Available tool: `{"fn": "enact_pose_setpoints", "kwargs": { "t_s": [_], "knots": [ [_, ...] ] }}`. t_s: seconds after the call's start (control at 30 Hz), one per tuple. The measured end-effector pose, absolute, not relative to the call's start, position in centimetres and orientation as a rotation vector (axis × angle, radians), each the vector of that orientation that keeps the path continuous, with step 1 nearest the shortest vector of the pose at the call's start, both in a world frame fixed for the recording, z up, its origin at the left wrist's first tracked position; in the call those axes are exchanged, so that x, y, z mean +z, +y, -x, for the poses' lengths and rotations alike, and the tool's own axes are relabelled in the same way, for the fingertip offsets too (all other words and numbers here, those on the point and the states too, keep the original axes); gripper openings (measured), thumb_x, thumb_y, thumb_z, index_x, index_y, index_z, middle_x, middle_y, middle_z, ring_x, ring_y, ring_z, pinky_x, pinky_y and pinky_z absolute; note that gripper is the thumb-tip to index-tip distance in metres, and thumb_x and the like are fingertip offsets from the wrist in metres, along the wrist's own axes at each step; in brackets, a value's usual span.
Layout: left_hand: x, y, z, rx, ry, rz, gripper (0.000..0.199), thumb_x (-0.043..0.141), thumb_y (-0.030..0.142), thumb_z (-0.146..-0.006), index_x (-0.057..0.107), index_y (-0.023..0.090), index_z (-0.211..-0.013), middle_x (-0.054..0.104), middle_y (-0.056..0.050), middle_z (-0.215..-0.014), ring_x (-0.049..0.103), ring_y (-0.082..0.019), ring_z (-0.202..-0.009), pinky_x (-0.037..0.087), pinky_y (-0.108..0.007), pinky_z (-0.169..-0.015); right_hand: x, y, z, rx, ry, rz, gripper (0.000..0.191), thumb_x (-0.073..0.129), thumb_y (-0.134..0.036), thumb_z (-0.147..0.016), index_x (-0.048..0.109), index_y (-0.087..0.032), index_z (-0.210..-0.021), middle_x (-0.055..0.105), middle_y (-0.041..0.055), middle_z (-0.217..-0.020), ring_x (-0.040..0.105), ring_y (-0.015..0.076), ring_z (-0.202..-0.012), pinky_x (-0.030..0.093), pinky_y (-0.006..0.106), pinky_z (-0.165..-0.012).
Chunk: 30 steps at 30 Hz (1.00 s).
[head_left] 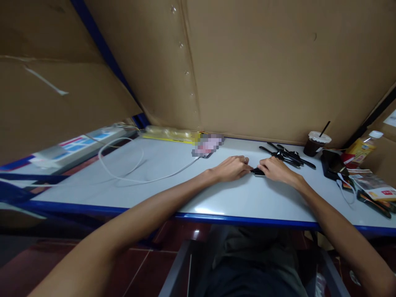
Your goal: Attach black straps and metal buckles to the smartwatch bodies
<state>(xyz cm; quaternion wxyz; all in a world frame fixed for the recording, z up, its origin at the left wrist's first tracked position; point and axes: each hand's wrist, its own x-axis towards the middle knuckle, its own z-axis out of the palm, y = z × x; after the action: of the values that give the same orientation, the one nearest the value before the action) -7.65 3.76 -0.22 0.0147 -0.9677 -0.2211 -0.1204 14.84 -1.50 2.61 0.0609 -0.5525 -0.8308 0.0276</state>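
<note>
Between my hands, low over the white table, is a small black object point(258, 171) with a pale lower edge; its kind is hard to make out. My right hand point(274, 170) is closed around its right part, with the fingers covering much of it. The fingertips of my left hand point(234, 168) are pinched together at its left end, and a ring shows on one finger. Just beyond my right hand lies a loose pile of slim black pieces point(289, 156) with long, narrow ends.
A phone point(208, 145) with a white cable point(154, 180) lies behind my left hand. To the right stand a lidded cup with a straw point(315, 144), a black box-like device point(333, 165), a bottle point(361, 149) and packets point(373, 185). Cardboard walls point(247, 74) enclose the table point(167, 194).
</note>
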Motion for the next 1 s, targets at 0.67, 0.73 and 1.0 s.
{"fn": "enact_pose_setpoints", "kwargs": {
  "t_s": [0.67, 0.73, 1.0],
  "knots": [
    [-0.1, 3.7, 7.5, -0.403, -0.635, 3.025, 0.034, 0.049, 0.019, -0.101, 0.077, 0.023, -0.12, 0.068, -0.008, -0.096, 0.065, -0.019, -0.084, 0.048, -0.03, -0.076, 1.4, 0.7, -15.3, 0.124, -2.38, 1.789, 0.033, 0.054, -0.025, -0.096, 0.064, -0.019, -0.064, 0.063, 0.0039, -0.064, 0.049, 0.0156, -0.059, 0.023, 0.03, -0.059],
    [-0.1, 3.7, 7.5, -0.412, -0.643, 3.033, 0.035, 0.048, 0.02, -0.101, 0.077, 0.023, -0.12, 0.067, -0.008, -0.094, 0.064, -0.018, -0.083, 0.048, -0.03, -0.075, 1.4, 1.0, -15.7, 0.169, -2.402, 1.773, 0.034, 0.052, -0.023, -0.095, 0.064, -0.019, -0.063, 0.063, 0.0038, -0.063, 0.049, 0.0157, -0.059, 0.025, 0.03, -0.06],
    [-0.1, 3.6, 7.5, -0.4, -0.661, 3.031, 0.035, 0.049, 0.021, -0.101, 0.077, 0.023, -0.121, 0.067, -0.008, -0.094, 0.064, -0.019, -0.082, 0.047, -0.031, -0.073, 2.2, -1.1, -15.3, 0.015, -2.494, 1.749, 0.038, 0.045, -0.026, -0.103, 0.074, -0.018, -0.079, 0.072, 0.0141, -0.08, 0.06, 0.0209, -0.068, 0.027, 0.034, -0.064]
  ]
}}
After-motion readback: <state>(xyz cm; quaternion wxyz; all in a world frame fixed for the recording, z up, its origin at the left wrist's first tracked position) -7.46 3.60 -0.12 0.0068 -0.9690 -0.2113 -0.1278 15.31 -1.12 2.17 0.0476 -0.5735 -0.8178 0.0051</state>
